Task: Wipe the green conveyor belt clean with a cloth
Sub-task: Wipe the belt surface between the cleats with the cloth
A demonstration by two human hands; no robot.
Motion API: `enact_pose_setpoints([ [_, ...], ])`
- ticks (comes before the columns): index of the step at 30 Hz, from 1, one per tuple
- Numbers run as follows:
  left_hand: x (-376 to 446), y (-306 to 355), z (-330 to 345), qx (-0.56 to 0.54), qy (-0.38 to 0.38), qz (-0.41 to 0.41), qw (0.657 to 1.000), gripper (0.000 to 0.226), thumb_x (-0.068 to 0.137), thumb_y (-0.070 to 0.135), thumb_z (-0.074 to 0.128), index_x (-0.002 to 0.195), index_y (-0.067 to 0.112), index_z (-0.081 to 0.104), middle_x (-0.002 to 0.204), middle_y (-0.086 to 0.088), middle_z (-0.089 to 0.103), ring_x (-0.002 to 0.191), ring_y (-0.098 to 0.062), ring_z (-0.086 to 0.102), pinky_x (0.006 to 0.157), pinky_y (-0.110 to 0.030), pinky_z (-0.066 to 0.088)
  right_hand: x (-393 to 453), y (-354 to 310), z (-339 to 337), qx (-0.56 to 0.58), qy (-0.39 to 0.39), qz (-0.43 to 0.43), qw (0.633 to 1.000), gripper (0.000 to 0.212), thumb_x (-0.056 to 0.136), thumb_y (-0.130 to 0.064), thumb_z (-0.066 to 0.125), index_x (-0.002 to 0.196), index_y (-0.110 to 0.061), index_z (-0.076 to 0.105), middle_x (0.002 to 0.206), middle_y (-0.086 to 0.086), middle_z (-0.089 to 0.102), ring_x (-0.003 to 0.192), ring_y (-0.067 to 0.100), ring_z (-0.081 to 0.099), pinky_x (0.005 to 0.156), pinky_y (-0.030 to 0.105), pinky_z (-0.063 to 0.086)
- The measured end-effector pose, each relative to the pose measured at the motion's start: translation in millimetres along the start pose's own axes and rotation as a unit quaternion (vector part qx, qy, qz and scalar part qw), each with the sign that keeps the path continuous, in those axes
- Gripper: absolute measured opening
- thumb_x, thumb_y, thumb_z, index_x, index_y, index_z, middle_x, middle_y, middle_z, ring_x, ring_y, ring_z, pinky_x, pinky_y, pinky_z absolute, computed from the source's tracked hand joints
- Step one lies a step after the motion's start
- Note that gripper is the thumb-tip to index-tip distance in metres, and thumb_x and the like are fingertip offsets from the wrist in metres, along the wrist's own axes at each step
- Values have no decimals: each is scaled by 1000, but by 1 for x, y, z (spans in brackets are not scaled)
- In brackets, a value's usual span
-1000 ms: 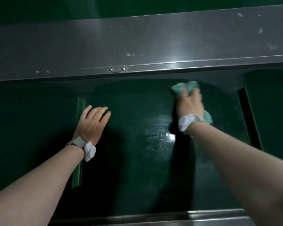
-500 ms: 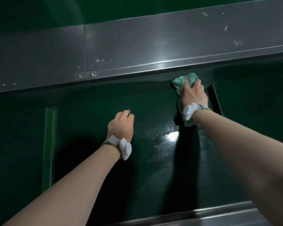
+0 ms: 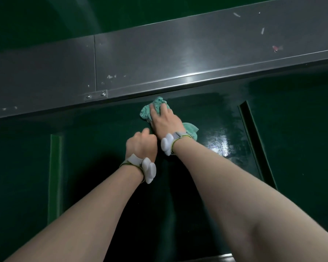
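A dark green conveyor belt (image 3: 95, 154) fills the lower part of the head view. My right hand (image 3: 164, 121) presses a crumpled teal cloth (image 3: 150, 108) flat on the belt, close under the far metal rail. The cloth pokes out past my fingers and again beside my wrist. My left hand (image 3: 142, 143) rests on the belt as a loose fist, touching the right hand's left side, with nothing in it. A wet, shiny patch (image 3: 219, 143) lies on the belt to the right of the cloth. Both wrists carry white bands.
A grey steel side rail (image 3: 178, 59) runs across the far edge of the belt, with small flecks on it. Raised cross ribs stand on the belt, a light green one at left (image 3: 55, 176) and a dark one at right (image 3: 254, 140). A metal edge shows at the bottom.
My right hand has slid the cloth leftward along the far rail. My left hand, flat a second ago, has curled into a fist and now touches the right hand. The view shifted.
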State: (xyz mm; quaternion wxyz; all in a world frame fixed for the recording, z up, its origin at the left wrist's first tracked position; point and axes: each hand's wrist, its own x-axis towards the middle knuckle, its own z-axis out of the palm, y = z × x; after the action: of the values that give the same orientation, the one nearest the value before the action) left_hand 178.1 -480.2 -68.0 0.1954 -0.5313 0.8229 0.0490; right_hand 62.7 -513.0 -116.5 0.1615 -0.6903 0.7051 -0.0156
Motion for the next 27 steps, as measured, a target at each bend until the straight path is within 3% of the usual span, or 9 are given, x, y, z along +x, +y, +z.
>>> enact_pose_setpoints([
  [2, -6, 2, 4, -5, 16, -7, 1000, 23, 100, 12, 45, 95, 16, 67, 112, -5, 55, 98, -27, 60, 61, -36, 36, -4, 24, -5, -17, 13, 9, 1000, 61, 104, -26, 42, 161, -17, 21, 137, 19, 39, 111, 39, 50, 77, 44, 49],
  [6, -10, -5, 9, -54, 23, -11, 998, 25, 95, 5, 45, 94, 15, 68, 112, -2, 57, 93, -26, 59, 59, -35, 39, -16, 105, -25, -17, 68, 168, 983, 64, 100, -16, 44, 160, -20, 23, 136, 22, 41, 112, 43, 50, 81, 46, 49],
  [10, -11, -5, 7, -69, 7, -16, 997, 24, 95, 8, 46, 102, 16, 68, 116, -2, 56, 99, -25, 57, 61, -35, 44, -37, 167, -46, -13, 111, 288, 951, 53, 104, -27, 40, 156, -17, 29, 134, 24, 40, 117, 45, 49, 90, 50, 50],
  [16, -26, -4, 25, -105, -2, -10, 994, 38, 95, 5, 46, 129, 16, 61, 146, 1, 47, 131, -20, 47, 77, -35, 53, -76, 154, -40, -3, 105, 306, 946, 54, 107, -29, 36, 159, -16, 25, 139, 23, 37, 121, 43, 47, 92, 45, 47],
  [18, -36, -5, 34, -110, 9, 12, 994, 52, 96, 5, 46, 147, 13, 48, 163, -1, 33, 149, -20, 32, 94, -36, 51, -107, 145, -32, -4, 101, 297, 949, 55, 108, -35, 34, 159, -17, 25, 132, 22, 40, 115, 42, 49, 85, 44, 48],
  [21, -53, -6, 46, -106, 34, 48, 993, 69, 94, 0, 41, 161, 8, 24, 171, -6, 14, 157, -22, 16, 109, -35, 44, -162, 140, -24, -14, 99, 285, 953, 56, 108, -34, 37, 160, -17, 23, 122, 21, 42, 107, 41, 51, 79, 43, 48],
  [27, -95, -12, 78, -152, 155, 82, 973, 74, 76, -13, 28, 145, -4, 51, 152, -19, 51, 141, -37, 48, 109, -48, 48, -251, 119, 0, 8, 75, 300, 951, 60, 106, -29, 45, 161, -17, 23, 113, 19, 44, 98, 40, 51, 74, 42, 48],
])
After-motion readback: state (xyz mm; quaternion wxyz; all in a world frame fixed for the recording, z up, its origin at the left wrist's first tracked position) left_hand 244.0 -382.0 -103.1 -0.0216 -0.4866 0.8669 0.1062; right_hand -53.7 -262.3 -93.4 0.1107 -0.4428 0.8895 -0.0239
